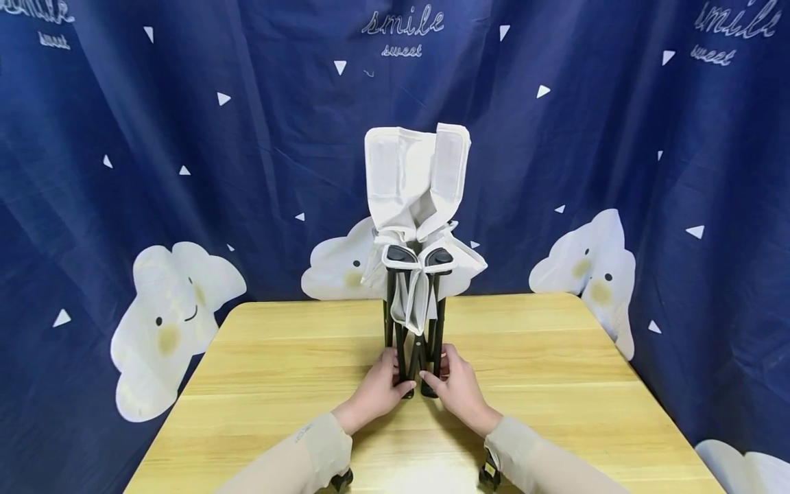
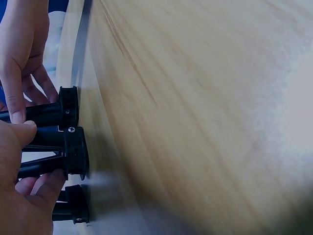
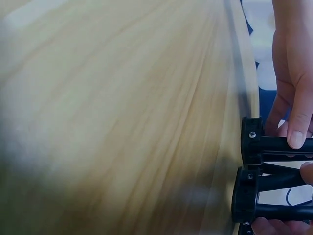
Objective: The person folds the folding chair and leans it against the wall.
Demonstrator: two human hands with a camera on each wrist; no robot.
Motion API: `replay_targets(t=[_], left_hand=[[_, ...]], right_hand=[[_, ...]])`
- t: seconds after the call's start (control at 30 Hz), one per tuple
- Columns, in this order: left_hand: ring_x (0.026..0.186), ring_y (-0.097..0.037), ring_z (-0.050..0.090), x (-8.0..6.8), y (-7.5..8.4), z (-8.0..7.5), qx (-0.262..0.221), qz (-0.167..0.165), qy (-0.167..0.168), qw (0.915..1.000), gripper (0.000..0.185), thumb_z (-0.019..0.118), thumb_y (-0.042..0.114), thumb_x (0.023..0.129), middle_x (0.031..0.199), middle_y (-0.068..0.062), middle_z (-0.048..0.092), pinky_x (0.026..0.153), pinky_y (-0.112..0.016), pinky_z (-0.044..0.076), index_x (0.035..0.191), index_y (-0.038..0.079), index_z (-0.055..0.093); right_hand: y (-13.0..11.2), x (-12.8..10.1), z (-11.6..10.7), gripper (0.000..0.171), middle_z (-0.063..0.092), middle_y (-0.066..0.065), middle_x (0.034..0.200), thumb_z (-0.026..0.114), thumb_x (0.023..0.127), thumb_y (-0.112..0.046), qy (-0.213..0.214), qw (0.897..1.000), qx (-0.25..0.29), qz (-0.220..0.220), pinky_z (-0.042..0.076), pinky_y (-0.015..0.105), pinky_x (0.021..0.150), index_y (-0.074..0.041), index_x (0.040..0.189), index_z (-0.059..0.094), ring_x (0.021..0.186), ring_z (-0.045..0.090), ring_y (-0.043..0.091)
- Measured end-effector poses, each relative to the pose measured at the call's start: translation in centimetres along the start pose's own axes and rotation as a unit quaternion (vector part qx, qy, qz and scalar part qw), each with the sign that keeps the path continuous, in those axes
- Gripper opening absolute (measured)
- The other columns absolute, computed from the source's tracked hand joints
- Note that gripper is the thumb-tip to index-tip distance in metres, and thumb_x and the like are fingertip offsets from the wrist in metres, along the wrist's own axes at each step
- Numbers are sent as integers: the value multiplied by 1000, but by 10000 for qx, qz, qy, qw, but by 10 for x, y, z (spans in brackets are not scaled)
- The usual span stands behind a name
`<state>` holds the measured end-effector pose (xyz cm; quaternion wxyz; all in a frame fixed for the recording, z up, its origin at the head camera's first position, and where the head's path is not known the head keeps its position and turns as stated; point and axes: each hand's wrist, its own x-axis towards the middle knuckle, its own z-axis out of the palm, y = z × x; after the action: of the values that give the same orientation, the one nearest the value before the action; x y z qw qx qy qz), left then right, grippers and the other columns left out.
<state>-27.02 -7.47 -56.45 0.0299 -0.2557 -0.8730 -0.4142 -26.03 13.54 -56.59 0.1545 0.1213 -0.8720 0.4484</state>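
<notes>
Folded camp chair (image 1: 415,274) upright at centre frame in the head view, on the far middle of the wooden table (image 1: 555,384), black legs gathered tight into one bundle, pale fabric seat and back bunched and drooping above them. Balanced on four small black plastic feet (image 2: 73,152) set close together, so a narrow base and a tall, top-heavy load: likely the reason for a hand on each side low down.

Left hand (image 1: 376,391) just left of the bundle at lower centre, fingers curled round the outer leg tubes close above the feet. Right hand (image 1: 459,391) mirrored on the other side, fingers likewise wrapped round the tubes there. Both grips low, near the tabletop, where the legs meet and a squeeze holds the frame closed and steady.

Left wrist view, at left edge: thumb and fingers (image 2: 17,105) pinching the black tubes right behind the feet, feet flat against the table surface. Right wrist view, at right edge: fingertips (image 3: 296,137) pressed onto a tube just behind a foot (image 3: 250,147), screw heads visible on the caps.

Beige sleeves (image 1: 308,453) at the bottom of the head view. Blue curtain (image 1: 185,137) with white clouds across the whole background.
</notes>
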Motion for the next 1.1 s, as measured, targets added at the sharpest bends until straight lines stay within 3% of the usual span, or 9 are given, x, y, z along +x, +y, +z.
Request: replay_targets(t=[0.17,0.37,0.73,1.1], left_hand=[[114,-40,76,3,-1,0,-2,53,-4,10000,57,81,8,97,123,-25,67,100,-43,64,137,-8,45],[114,-39,76,5,-1,0,41,98,15,9999,55,80,8,97,123,-25,69,101,-44,63,136,-9,45],[113,-37,77,9,-3,1,306,64,157,9994,57,80,10,98,122,-25,71,101,-46,63,139,-9,45],[112,-38,76,15,-8,0,325,130,194,9992,63,80,10,98,124,-27,68,98,-45,64,144,-13,43]], right_hand=[[0,1,0,50,76,16,97,88,91,-11,38,10000,-9,-29,68,38,76,0,130,60,85,77,29],[2,2,1,53,77,19,99,87,91,-10,70,9999,78,-29,66,28,75,3,135,59,87,78,30],[4,8,2,58,78,18,98,86,93,-12,-29,10000,87,26,64,21,74,4,141,59,84,79,29],[5,14,6,53,79,16,96,85,94,-14,98,9999,-57,14,66,30,74,0,140,62,85,79,27]])
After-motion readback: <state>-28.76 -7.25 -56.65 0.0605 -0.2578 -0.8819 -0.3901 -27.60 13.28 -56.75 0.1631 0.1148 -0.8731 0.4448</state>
